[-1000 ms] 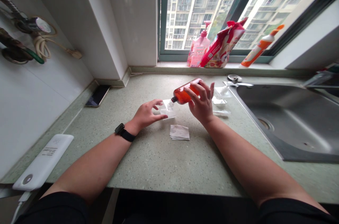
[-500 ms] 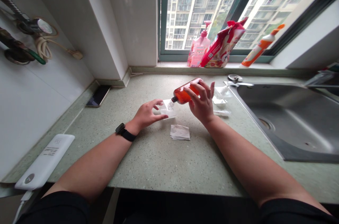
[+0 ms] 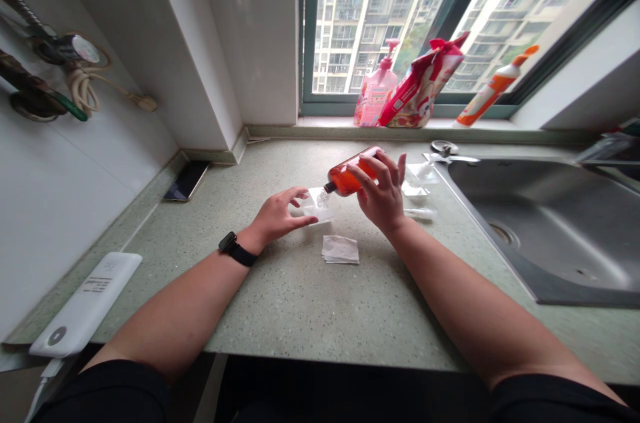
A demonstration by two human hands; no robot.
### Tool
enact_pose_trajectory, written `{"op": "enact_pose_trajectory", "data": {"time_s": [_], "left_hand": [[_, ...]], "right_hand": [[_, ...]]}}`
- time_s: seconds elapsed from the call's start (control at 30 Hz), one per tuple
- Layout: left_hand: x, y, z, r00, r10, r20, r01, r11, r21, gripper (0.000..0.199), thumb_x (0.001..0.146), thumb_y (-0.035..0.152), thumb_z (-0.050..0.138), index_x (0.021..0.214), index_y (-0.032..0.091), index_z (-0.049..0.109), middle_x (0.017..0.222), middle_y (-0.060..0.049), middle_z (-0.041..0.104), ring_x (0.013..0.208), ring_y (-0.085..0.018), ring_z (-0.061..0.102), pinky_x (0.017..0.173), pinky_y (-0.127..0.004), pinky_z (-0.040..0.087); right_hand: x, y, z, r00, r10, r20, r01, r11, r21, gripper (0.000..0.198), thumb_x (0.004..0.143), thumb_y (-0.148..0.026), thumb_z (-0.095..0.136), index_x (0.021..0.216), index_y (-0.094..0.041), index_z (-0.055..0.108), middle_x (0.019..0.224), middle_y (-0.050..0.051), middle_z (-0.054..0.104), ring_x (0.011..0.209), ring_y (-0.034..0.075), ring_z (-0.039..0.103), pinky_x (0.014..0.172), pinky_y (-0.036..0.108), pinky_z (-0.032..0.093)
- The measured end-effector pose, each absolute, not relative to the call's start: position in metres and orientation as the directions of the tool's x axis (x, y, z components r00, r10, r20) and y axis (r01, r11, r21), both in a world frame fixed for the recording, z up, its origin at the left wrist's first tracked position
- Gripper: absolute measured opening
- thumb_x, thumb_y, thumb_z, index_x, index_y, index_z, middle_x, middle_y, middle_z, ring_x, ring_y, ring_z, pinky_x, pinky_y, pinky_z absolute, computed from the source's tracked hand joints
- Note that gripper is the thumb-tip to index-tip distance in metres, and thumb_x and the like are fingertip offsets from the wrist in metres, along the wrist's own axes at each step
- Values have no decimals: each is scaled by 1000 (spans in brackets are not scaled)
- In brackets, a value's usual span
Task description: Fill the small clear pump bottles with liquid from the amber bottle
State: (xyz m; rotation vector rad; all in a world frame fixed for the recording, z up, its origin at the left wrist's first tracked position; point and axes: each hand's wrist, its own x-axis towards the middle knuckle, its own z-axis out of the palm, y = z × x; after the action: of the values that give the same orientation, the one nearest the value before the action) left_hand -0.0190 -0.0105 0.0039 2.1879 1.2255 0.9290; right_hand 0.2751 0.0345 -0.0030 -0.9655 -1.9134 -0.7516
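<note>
My right hand (image 3: pixel 380 193) grips a clear bottle of orange-red liquid (image 3: pixel 345 176), tipped so its dark neck points down to the left. The neck is right above a small clear plastic container (image 3: pixel 323 213) on the counter. My left hand (image 3: pixel 280 213), with a black watch on its wrist, holds that container's left side between thumb and fingers. Whether liquid is flowing is too small to tell. Just in front of the container lies a folded stack of white tissue or cloth (image 3: pixel 341 250).
White packaging (image 3: pixel 416 188) and a clear wrapped item (image 3: pixel 421 214) lie right of the bottle, beside the steel sink (image 3: pixel 560 236). A phone (image 3: pixel 187 181) and a white power bank (image 3: pixel 87 306) are on the left. A pump bottle (image 3: pixel 376 96), red bag (image 3: pixel 423 86) and orange-white bottle (image 3: pixel 493 93) stand on the sill.
Almost nothing differs; both hands, the tilted bottle and the container keep their places, with only a very slight shift of the whole view.
</note>
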Motion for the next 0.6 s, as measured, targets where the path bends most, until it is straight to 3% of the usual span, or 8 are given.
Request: {"op": "enact_pose_trajectory", "data": {"time_s": [0.23, 0.6], "left_hand": [[-19, -11, 5, 371, 876, 309, 556, -476, 681, 79, 83, 62, 88, 146, 25, 60, 128, -11, 78, 101, -28, 80, 89, -46, 65], [-20, -11, 4, 368, 876, 313, 539, -475, 695, 76, 82, 61, 90, 143, 27, 61, 128, -10, 79, 105, -29, 78, 93, -48, 63]], "right_hand": [[278, 37, -6, -343, 396, 852, 858, 500, 113, 88, 93, -7, 66, 164, -51, 39, 153, 3, 59, 155, 37, 46, 133, 76, 21], [276, 36, -6, -335, 396, 855, 845, 528, 87, 90, 93, -6, 64, 164, -54, 37, 153, 2, 59, 155, 37, 46, 133, 76, 21]]}}
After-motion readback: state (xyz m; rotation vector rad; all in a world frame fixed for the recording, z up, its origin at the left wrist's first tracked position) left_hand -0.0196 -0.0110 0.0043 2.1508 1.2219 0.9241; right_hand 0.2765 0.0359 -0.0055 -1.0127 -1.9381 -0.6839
